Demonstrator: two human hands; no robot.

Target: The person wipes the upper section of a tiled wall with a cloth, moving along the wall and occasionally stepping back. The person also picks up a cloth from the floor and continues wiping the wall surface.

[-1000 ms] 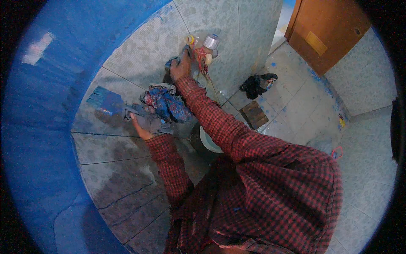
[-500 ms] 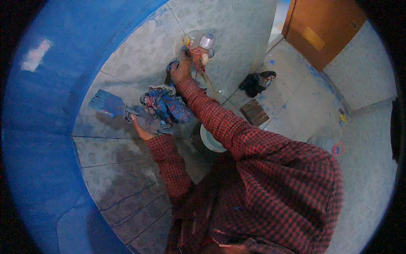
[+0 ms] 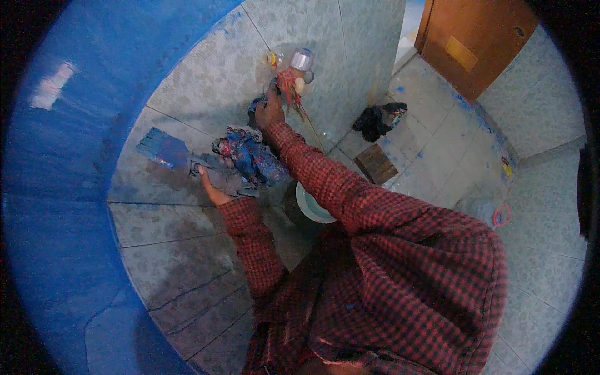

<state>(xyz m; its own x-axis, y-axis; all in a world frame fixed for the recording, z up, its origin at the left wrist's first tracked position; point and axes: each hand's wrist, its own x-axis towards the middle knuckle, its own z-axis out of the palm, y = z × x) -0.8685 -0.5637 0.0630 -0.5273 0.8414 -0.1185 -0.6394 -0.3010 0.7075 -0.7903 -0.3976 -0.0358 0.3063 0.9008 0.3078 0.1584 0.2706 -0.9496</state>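
Observation:
My left hand [image 3: 212, 187] is closed round a crumpled grey cloth [image 3: 231, 181]. A wide, flat paintbrush [image 3: 164, 149], stained blue, sticks out to the left from that grip. Just above the cloth is a bunched, multicoloured patterned cloth [image 3: 255, 156], close to the tiled wall. My right hand [image 3: 270, 112] reaches farther up, its fingers closed beside a bundle of red strings [image 3: 289, 84]. A dark rag [image 3: 255, 109] shows at its left side and seems to be in its grip. A clear container [image 3: 302, 59] and a yellow-rimmed roll [image 3: 270, 59] are beyond the fingers.
Below my right forearm stands a dark bucket with a pale inside [image 3: 312, 203]. Farther right on the paint-spattered floor lie a brown block [image 3: 376, 164] and a black plastic bag [image 3: 378, 122]. A blue-painted surface [image 3: 56, 162] curves along the left; an orange-brown door [image 3: 481, 37] is at upper right.
The paintbrush and my left hand have shifted slightly to the right. My right hand has come down a little from the red strings. The view has moved slightly.

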